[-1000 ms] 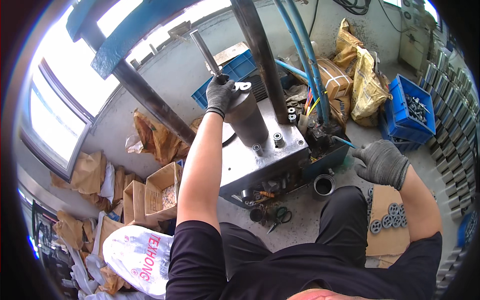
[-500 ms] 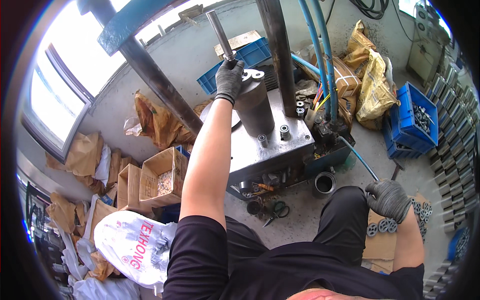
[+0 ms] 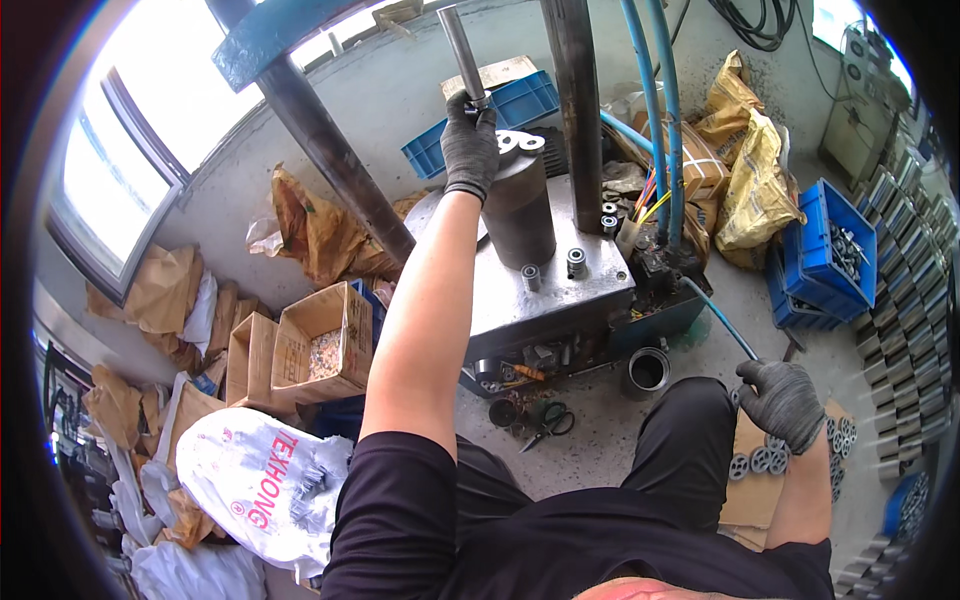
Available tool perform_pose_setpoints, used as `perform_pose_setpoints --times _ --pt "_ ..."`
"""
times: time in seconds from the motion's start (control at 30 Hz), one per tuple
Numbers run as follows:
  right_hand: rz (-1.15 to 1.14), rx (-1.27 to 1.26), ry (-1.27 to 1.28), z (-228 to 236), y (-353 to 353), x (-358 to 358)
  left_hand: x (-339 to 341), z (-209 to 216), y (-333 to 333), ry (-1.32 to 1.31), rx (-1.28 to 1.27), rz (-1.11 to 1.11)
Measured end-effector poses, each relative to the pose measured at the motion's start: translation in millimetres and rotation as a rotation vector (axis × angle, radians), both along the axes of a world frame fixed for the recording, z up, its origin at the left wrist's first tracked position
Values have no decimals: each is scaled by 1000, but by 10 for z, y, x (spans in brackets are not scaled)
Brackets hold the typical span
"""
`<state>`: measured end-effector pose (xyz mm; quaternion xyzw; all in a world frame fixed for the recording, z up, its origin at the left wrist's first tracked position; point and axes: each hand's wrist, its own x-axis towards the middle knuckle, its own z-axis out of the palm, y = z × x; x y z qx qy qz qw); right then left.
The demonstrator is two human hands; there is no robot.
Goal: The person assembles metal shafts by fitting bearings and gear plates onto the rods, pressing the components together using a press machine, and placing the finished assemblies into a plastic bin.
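My left hand point(image 3: 470, 150), in a dark grey glove, reaches up and forward with its fingers closed round the lower, collared end of a bright steel rod point(image 3: 460, 48). The rod leans slightly left. Just right of that hand stands a thick dark steel cylinder point(image 3: 522, 220), with pale metal rings point(image 3: 531, 145) on top. Near its foot, two small ringed metal parts point(image 3: 577, 263) stand on the steel machine table point(image 3: 500, 305). At the right, my gloved right hand point(image 3: 785, 408) is wrapped about the near end of a slim blue lever point(image 3: 722, 320).
Dark posts point(image 3: 573, 110) and blue hoses point(image 3: 665, 130) rise about the table. An open carton point(image 3: 345, 345) and a white sack point(image 3: 262, 490) lie left. Blue crates point(image 3: 825, 250) stand right, beside stacked metal parts. Scissors point(image 3: 548, 425) and a metal pot point(image 3: 648, 370) are on the floor.
The whole view has shifted a little. My left hand's fingers have moved up alongside the rod's collar. My right hand stays on the lever, almost unmoved.
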<state>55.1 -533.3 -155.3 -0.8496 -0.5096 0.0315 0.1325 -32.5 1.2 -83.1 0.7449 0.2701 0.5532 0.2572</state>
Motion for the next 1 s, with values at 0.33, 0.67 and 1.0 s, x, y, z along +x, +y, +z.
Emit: perform_pose_setpoints --times 0.33,0.67,1.0 --pt "-9 55 11 -6 10 -35 -40 46 -45 35 -110 1" --pt "25 56 -26 -7 7 -23 -32 46 -26 97 -58 54" --pt "-8 17 -27 13 36 -52 -94 104 -132 99 -91 -5"
